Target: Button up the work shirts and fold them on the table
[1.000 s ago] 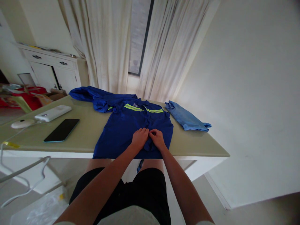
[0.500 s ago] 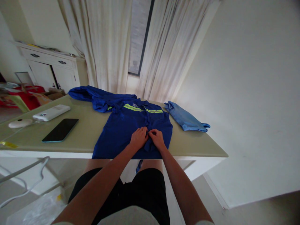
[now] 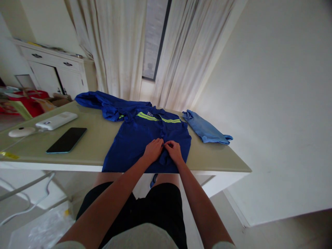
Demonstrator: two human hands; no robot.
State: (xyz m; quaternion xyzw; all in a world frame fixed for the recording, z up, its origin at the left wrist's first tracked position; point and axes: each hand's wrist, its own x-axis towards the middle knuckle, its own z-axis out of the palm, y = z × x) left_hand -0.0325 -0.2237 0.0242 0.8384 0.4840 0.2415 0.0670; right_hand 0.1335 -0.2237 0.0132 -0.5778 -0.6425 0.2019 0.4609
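Observation:
A dark blue work jacket (image 3: 129,141) with yellow-green reflective stripes across its chest lies front up on the table, its hem at the near edge. My left hand (image 3: 154,150) is closed on the jacket's front placket, fingertips pinching the cloth. Just right of it, my right hand (image 3: 173,150) pinches the other front edge, thumb and forefinger together. The fingertips of both hands nearly meet at the middle of the front. Whether a button sits between them is too small to make out. Below my right hand the cloth is bunched.
A folded light blue garment (image 3: 207,128) lies on the table (image 3: 218,157) at right. To the left are a black phone (image 3: 66,140), a white device (image 3: 57,121) and a rounded white gadget (image 3: 22,131) with a cable. Curtains (image 3: 119,52) hang behind; a wall stands at right.
Both hands stay at the jacket's front with only slight finger movement. The whole view has shifted a little, so the table sits slightly higher in the picture.

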